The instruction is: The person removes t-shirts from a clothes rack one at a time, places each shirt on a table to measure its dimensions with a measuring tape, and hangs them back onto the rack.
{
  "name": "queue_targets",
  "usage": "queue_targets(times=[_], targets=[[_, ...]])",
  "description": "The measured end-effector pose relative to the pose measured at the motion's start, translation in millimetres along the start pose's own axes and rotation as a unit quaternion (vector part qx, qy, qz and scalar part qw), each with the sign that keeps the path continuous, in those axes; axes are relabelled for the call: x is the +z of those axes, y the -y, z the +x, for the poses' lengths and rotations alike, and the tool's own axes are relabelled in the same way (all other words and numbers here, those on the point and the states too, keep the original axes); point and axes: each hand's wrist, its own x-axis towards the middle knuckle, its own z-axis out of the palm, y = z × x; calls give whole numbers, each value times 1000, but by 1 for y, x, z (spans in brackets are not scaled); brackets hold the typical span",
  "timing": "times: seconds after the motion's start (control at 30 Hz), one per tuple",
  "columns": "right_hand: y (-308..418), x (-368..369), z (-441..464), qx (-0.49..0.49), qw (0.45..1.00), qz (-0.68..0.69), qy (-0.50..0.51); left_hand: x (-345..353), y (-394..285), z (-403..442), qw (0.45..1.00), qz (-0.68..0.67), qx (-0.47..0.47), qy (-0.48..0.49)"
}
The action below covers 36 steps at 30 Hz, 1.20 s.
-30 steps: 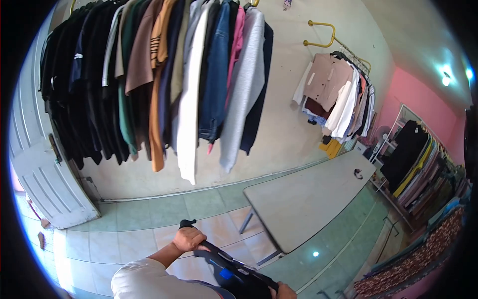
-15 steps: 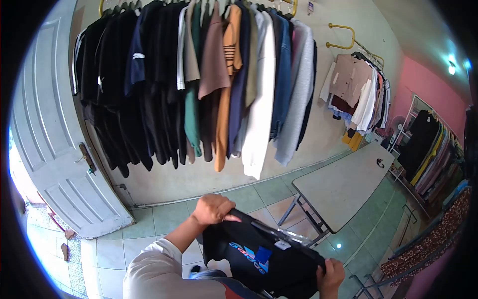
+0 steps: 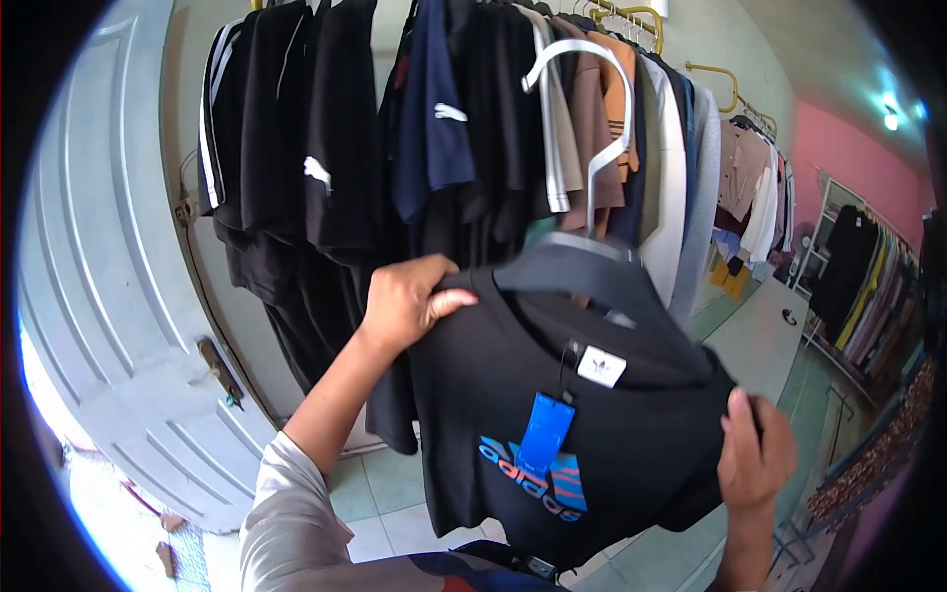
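A black T-shirt [image 3: 454,395] with a colourful chest logo hangs on a black hanger [image 3: 592,266] with a large metal hook [image 3: 623,109]. My left hand [image 3: 400,301] is closed on the shirt's left shoulder as I see it, thumb on top. On the opposite shoulder, my right hand [image 3: 758,449] pinches the cloth near the sleeve. Over the chest dangles a blue tag [image 3: 546,434], and a white label [image 3: 602,366] shows at the neckline. The shirt is held up before the clothes rail, its hook overlapping the hanging garments in view; I see no contact with the rail.
Ahead, a gold wall rail [image 3: 656,25] carries many dark and coloured garments [image 3: 340,148]. A white door [image 3: 109,247] stands at left. To the right are a long table [image 3: 769,340], another rack of clothes [image 3: 858,266] and a patterned cloth [image 3: 873,444].
Both hands have raised the shirt from low down to chest height, and its hanger hook now stands up in view. The wall rail appears closer, and the view has turned left.
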Motion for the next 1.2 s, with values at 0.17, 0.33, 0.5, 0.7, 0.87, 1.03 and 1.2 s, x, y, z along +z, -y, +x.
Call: queue_targets(times=[0.17, 0.33, 0.5, 0.7, 0.87, 1.03, 1.2], targets=[[55, 1, 91, 11, 996, -39, 83, -16, 102, 20, 959, -272, -64, 53], [82, 11, 177, -16, 995, -90, 51, -25, 165, 8, 988, -50, -144, -35], [92, 23, 251, -65, 983, -170, 13, -49, 177, -10, 982, -93, -157, -56], [94, 60, 336, -104, 967, -227, -43, -58, 184, -19, 979, -97, -165, -66], [74, 126, 394, 8, 966, -257, 12, -59, 167, -32, 988, -107, -114, -4], [71, 204, 447, 38, 967, -253, -6, -68, 168, -56, 999, 17, -3, 40], [95, 220, 466, 85, 965, -246, 18, -78, 175, -87, 996, 61, 41, 42]])
